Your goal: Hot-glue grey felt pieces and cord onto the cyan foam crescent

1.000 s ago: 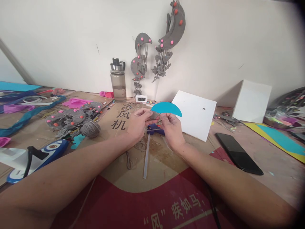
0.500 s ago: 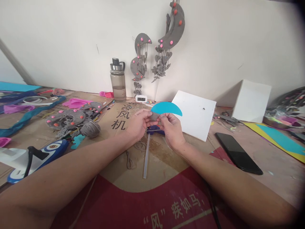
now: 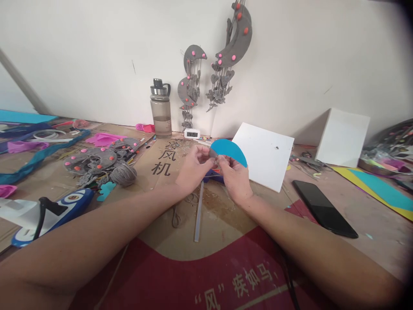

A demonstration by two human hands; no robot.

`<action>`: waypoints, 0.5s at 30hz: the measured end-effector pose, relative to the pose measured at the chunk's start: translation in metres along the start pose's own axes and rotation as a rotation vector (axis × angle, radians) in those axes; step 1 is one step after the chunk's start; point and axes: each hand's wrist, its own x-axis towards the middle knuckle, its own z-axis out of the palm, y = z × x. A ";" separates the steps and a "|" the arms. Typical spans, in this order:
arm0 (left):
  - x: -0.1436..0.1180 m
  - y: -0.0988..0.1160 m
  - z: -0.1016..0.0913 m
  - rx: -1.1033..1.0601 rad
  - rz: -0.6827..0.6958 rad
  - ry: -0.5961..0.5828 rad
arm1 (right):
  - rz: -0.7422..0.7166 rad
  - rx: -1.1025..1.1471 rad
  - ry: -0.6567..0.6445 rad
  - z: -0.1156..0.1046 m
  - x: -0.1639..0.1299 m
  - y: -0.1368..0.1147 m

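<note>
Between my two hands is a blue curved sheet piece (image 3: 229,149), with a patch of grey material (image 3: 212,152) at its left end. My left hand (image 3: 195,167) is closed on the grey end, thumb toward the right. My right hand (image 3: 236,177) pinches the lower edge, its fingertips close to the left thumb. The fingers hide much of the piece's near side. Just below them lies a dark blue tool (image 3: 215,175), partly covered, with a translucent stick (image 3: 199,215) pointing from it toward me. A loop of grey yarn (image 3: 175,217) is left of the stick.
Grey crescents with coloured dots (image 3: 106,157) and a yarn ball (image 3: 123,173) lie left. A bottle (image 3: 161,114) and small clock (image 3: 192,134) stand by the wall. Rightward are a white board (image 3: 266,155) and a phone (image 3: 324,208). Crescent hangings (image 3: 240,41) are on the wall.
The blue piece has turned, its right end tipping downward. My left hand has shifted slightly right and rolled, bringing its thumb in front; both hands remain on the piece.
</note>
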 end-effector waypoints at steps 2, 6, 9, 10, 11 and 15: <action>-0.001 0.000 0.000 0.088 0.023 -0.010 | -0.053 -0.011 -0.001 -0.001 -0.002 -0.002; -0.003 0.008 0.001 0.237 -0.009 -0.018 | -0.072 0.031 -0.131 0.000 -0.006 -0.004; -0.004 0.019 0.002 0.405 -0.060 -0.019 | -0.073 0.047 -0.223 0.000 -0.008 -0.004; -0.004 0.022 0.002 0.424 -0.114 -0.037 | -0.091 0.035 -0.222 0.000 -0.008 -0.003; -0.003 0.023 0.003 0.405 -0.165 -0.052 | -0.116 0.010 -0.212 -0.001 -0.008 -0.002; 0.002 0.020 0.002 0.168 -0.234 -0.029 | -0.189 -0.080 -0.168 -0.004 -0.004 0.002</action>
